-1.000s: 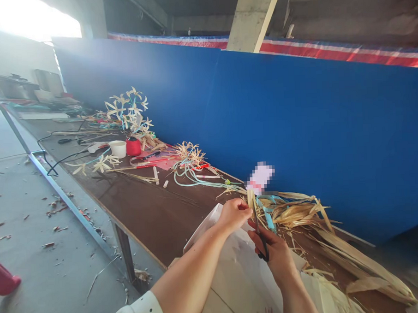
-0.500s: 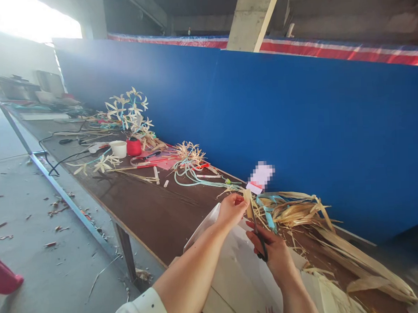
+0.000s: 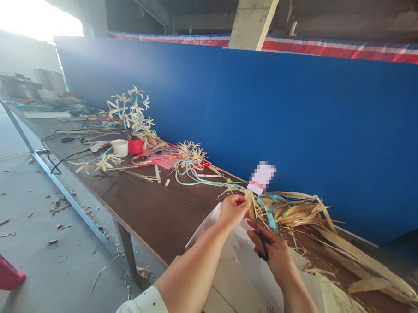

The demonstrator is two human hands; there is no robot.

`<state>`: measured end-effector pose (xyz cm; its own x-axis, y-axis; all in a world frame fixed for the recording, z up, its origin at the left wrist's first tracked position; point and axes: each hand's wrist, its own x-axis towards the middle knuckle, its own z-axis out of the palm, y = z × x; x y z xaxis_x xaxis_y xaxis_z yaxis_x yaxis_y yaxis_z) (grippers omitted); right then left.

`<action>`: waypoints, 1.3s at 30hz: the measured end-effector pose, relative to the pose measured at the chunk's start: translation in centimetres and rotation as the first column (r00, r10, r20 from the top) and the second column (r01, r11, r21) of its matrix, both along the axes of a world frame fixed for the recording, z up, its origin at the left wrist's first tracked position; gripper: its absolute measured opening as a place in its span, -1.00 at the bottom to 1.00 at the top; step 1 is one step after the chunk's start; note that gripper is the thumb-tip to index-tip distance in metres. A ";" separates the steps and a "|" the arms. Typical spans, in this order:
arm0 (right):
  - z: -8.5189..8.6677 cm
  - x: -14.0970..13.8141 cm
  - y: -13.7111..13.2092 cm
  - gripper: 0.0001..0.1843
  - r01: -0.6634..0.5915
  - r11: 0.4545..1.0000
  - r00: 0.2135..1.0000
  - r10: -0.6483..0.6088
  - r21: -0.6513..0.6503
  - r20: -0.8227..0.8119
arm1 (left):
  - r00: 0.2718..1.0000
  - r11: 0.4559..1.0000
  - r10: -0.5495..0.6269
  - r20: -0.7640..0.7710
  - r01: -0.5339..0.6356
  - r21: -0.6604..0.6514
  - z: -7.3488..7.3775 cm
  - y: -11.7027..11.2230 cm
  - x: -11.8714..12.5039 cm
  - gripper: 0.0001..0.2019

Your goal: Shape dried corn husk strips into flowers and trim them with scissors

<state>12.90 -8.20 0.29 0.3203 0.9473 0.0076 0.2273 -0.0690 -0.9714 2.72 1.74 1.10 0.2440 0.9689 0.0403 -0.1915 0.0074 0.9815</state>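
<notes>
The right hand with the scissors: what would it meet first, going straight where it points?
Probably the pale strip held by the left hand: the scissors in the right hand point up beside it, though depth is hard to judge.

2 hands [image 3: 280,256] w/ 1 pr scissors [image 3: 265,251], 1 wht cup [image 3: 120,148]

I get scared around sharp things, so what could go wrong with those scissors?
The scissors in the right hand are close to the left hand, so a slip might nick a finger. The pale strip is narrow and pinched at the left fingertips, so it could slide or be cut crooked. Loose dried husks lie just beyond the right hand, so a stray strand might get in the way.
</notes>
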 end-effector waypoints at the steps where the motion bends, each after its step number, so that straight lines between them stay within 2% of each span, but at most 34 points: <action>1: 0.0 0.0 0.0 -0.48 0.000 1.000 1.000 0.000 0.001 0.000 | 1.000 1.000 -0.002 0.003 0.003 -0.009 0.1 -0.1 0.0 -0.88; 20: -0.4 0.2 0.2 -0.51 -0.006 1.000 1.000 0.006 0.030 -0.013 | 1.000 1.000 -0.006 0.029 0.007 -0.031 0.4 -0.3 -0.2 -0.88; 27: -0.4 0.2 0.3 -0.51 0.018 0.999 1.000 -0.017 0.033 -0.021 | 1.000 1.000 -0.020 0.010 0.020 -0.008 0.2 -0.4 0.1 -0.89; 39: -0.8 0.5 0.4 -0.50 -0.011 0.999 1.000 0.012 0.042 -0.006 | 1.000 1.000 -0.015 -0.023 0.015 -0.003 0.0 -0.6 0.3 -0.88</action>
<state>13.40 -7.79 -0.54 0.3095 0.9498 0.0454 0.2213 -0.0255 -0.9749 2.99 1.15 1.11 0.2590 0.9654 0.0319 -0.1683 0.0126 0.9857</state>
